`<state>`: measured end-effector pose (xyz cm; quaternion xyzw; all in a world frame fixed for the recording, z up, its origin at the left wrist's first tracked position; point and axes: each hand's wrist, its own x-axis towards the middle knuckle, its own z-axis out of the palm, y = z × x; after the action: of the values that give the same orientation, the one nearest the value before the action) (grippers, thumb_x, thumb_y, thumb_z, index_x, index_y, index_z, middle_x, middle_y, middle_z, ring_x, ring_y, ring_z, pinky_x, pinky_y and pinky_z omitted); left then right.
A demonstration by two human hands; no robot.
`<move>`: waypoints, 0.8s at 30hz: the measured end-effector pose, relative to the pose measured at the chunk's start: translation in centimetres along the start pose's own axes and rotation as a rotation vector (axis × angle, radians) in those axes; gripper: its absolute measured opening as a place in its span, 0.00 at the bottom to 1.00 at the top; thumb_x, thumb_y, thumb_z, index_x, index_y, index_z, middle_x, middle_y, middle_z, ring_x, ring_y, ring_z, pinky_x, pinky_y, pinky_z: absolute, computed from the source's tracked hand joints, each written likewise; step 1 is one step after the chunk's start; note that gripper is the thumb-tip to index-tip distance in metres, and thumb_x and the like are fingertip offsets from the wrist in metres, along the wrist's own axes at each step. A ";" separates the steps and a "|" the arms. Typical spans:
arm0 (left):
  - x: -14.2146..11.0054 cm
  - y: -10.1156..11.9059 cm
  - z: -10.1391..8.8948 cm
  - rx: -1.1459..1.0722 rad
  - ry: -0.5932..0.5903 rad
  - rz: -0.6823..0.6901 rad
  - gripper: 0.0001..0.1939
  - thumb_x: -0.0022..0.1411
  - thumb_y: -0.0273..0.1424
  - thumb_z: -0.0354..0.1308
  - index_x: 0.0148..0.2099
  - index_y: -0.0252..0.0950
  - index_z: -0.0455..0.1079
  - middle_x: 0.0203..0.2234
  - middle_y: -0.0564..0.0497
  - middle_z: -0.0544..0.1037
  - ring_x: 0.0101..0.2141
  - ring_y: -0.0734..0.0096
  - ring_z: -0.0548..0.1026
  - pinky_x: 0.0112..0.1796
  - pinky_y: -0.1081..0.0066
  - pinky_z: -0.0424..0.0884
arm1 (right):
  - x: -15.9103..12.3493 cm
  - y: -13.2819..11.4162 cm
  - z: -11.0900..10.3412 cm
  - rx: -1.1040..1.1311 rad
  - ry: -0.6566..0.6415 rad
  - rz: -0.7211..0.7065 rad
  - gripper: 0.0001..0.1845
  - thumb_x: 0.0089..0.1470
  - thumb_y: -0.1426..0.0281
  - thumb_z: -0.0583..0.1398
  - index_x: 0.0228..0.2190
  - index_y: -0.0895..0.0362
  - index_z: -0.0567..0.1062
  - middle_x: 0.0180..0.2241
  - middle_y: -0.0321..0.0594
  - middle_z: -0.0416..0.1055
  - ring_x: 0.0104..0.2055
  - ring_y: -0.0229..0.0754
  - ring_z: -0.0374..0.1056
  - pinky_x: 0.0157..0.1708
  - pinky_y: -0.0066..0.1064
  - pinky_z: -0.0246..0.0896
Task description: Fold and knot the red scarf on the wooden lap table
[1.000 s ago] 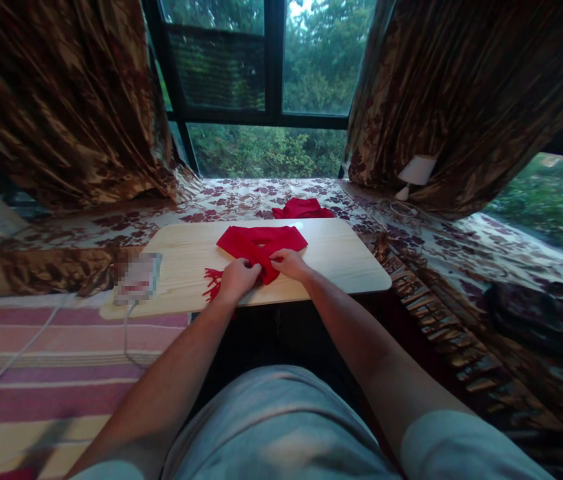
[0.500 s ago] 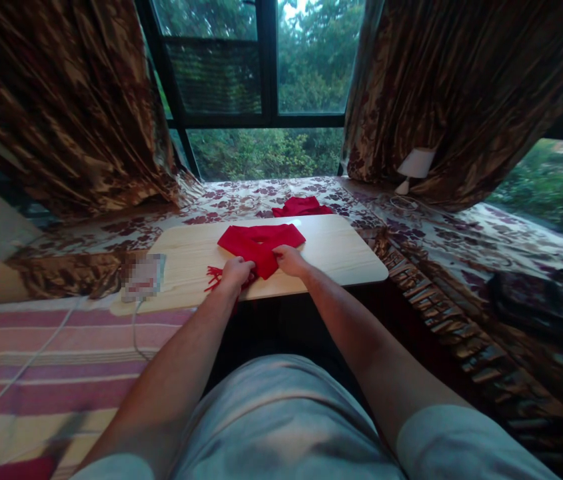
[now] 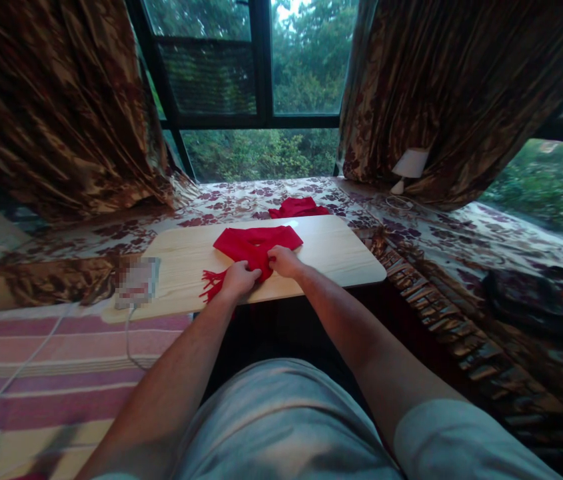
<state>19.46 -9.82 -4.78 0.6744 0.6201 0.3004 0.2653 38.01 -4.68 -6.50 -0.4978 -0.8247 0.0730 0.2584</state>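
A red scarf (image 3: 246,241) with a fringed end lies folded in a loop on the pale wooden table (image 3: 341,250). Its fringe spreads out to the left of my left hand (image 3: 241,279). That hand is closed on the scarf's near part, thumb toward the right. My right hand (image 3: 284,261) pinches the scarf just beyond and to the right, close to where its parts cross. Both hands hide some of the cloth between them.
Another red cloth (image 3: 298,207) lies behind the table on the flowered cover (image 3: 231,199). A blurred-out box-like item (image 3: 137,283) with a cable sits at the table's left end. Farther right are a white lamp (image 3: 411,163) and a dark bag (image 3: 526,303).
My left hand has moved right along the scarf, closer to my right hand, uncovering more fringe. The crossing part of the scarf is more bunched. The whole view has shifted slightly.
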 end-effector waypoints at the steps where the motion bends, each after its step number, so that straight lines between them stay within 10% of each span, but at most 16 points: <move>1: -0.1 0.1 -0.1 0.004 -0.003 0.001 0.08 0.55 0.34 0.63 0.28 0.36 0.71 0.24 0.51 0.77 0.26 0.69 0.73 0.28 0.71 0.62 | 0.0 0.1 -0.1 0.008 -0.009 -0.016 0.08 0.50 0.80 0.60 0.28 0.59 0.79 0.33 0.41 0.75 0.35 0.40 0.67 0.38 0.28 0.59; 8: -0.2 0.4 -0.5 -0.082 -0.076 -0.065 0.07 0.50 0.31 0.66 0.29 0.36 0.71 0.22 0.53 0.76 0.23 0.71 0.71 0.25 0.73 0.61 | 0.6 0.4 -1.1 0.063 -0.122 -0.028 0.12 0.46 0.83 0.58 0.28 0.59 0.79 0.31 0.39 0.77 0.35 0.41 0.68 0.36 0.28 0.58; 19: -0.4 1.4 -2.7 -0.491 -0.128 -0.262 0.08 0.57 0.23 0.60 0.34 0.36 0.63 0.17 0.55 0.71 0.15 0.77 0.69 0.17 0.77 0.51 | 0.9 -0.9 -1.8 0.073 0.182 0.082 0.10 0.60 0.77 0.56 0.38 0.58 0.77 0.40 0.43 0.76 0.44 0.42 0.69 0.47 0.31 0.61; 24: -0.3 1.8 -3.6 -0.633 -0.150 -0.296 0.11 0.58 0.23 0.61 0.36 0.36 0.60 0.21 0.53 0.75 0.16 0.77 0.72 0.15 0.79 0.49 | 0.9 -0.7 -2.7 0.089 0.113 0.081 0.12 0.56 0.78 0.59 0.40 0.57 0.79 0.42 0.42 0.77 0.46 0.44 0.71 0.50 0.33 0.64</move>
<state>17.99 -10.36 -1.08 0.4819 0.5660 0.3855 0.5466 38.49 -4.62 -3.63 -0.5220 -0.7839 0.0916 0.3234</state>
